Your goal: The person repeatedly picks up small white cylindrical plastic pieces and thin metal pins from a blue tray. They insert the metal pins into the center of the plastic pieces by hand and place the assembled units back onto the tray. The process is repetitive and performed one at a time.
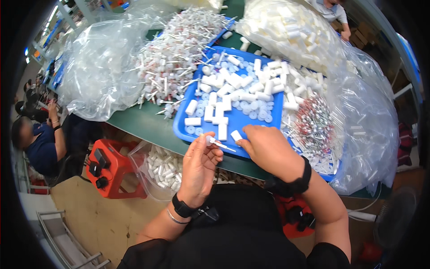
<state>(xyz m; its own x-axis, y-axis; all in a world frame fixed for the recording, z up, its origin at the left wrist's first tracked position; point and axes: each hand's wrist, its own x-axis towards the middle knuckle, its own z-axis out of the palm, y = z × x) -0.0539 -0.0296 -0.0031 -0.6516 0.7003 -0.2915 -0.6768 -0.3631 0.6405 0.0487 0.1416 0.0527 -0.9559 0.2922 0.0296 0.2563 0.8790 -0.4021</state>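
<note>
At the near edge of the blue tray (277, 121), my left hand (198, 166) pinches a thin white stem piece (221, 145) with a translucent round end at the fingertips. Its stem points right. Just across from it, my right hand (268, 145) grips a short white cylindrical cap (236, 135) between thumb and fingers. The cap and the stem piece are apart. White caps (235, 80) lie scattered in the tray among translucent round discs (257, 107).
A heap of white stemmed pieces (165, 67) lies left of the tray, beside a clear plastic bag (101, 67). A bag of white caps (286, 29) sits behind; thin red and silver parts (313, 119) lie right. A red stool (112, 168) stands lower left. Other people sit nearby.
</note>
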